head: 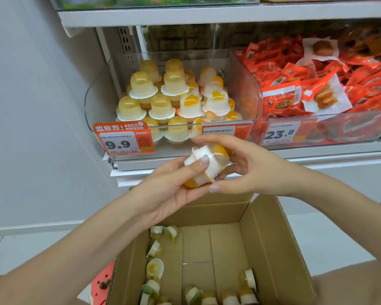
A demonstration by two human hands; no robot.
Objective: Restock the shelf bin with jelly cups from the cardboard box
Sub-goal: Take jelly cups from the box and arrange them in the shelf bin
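White metal shelving (207, 14) runs across the wall, with smooth pale wall to its left. On the shelf sits a clear, round-cornered plastic shelf bin (92, 106), stacked with small dome-shaped translucent jelly cups (143, 85), pale yellow on the left and white with orange centres toward the right; glossy orange price tags (124, 139) on its front hide the lowest row. Below it, the left hand (169, 190) cradles a white-and-orange jelly cup with a flat foil lid (198, 177), thumb pressed over it, while the right hand (240, 166) curls its fingers round a second orange-topped cup (218, 155) touching the first. Exactly where one cup ends and the other starts is hard to tell. Beneath both hands stands an open brown corrugated cardboard box (268, 249), a few loose cups (155, 267) lying along its bottom; its near edge is cut off. Further right, a second clear bin (317, 128) holds crinkly red snack packets (295, 73), partly blurred.
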